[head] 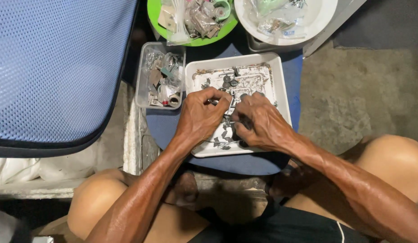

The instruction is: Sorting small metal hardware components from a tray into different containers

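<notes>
Small slim grey metal part (230, 108): pinched between left hand (201, 118) and right hand (259, 122) fingertips; best kept low above white square plastic tray (281, 85), loose pieces beneath.

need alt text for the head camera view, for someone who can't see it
Seen from above, a seated person's left hand and right hand pinch a small metal part over a white square tray of tiny metal pieces on a blue stool.

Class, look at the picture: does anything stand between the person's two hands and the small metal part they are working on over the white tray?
Nothing visible does. The left hand and right hand both already touch the small metal part above the white tray.
</notes>
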